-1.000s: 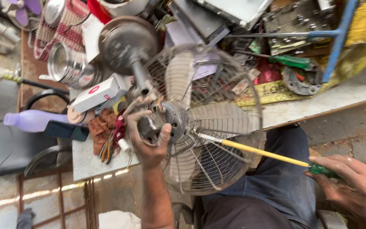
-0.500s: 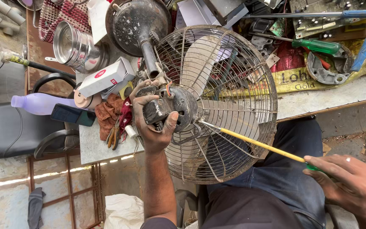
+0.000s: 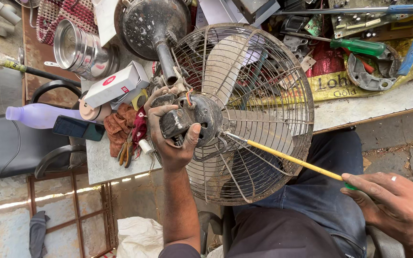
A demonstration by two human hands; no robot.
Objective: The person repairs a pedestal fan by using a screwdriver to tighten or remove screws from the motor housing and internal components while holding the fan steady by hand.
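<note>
Head view. Compared with the picture taken half a second before, the round wire-cage table fan with pale blades [image 3: 244, 114] sits lower and nearer the person. The left hand [image 3: 170, 138] keeps the same hold on the dark, grimy motor housing [image 3: 199, 117] at the fan's hub. The long yellow-shafted screwdriver [image 3: 292, 160] also holds its line, with its tip still entering the cage toward the hub. Judged from this, the work on the motor is under way rather than interrupted: only the viewpoint and the fan's place in the frame have shifted, not the grips.

Left hand: the fingers are wrapped over the housing's rear and the thumb is pressed against its front face, so the hand is closed firmly around the motor. The coloured leads (orange and others) emerge just above the knuckles.

Right hand [image 3: 397, 208]: it is closed around the screwdriver's green handle, of which only a small part shows between thumb and forefinger. The shaft runs up and to the left from this hand, passes between the cage wires and ends beside the hub, just right of the left thumb.

The fan lies tilted across the edge of the cluttered grey workbench [image 3: 359, 107], with its lower cage overhanging the person's lap. Its black round base [image 3: 151, 24] points away, near a stack of steel tins [image 3: 80, 48] and a white carton [image 3: 115, 85].
</note>
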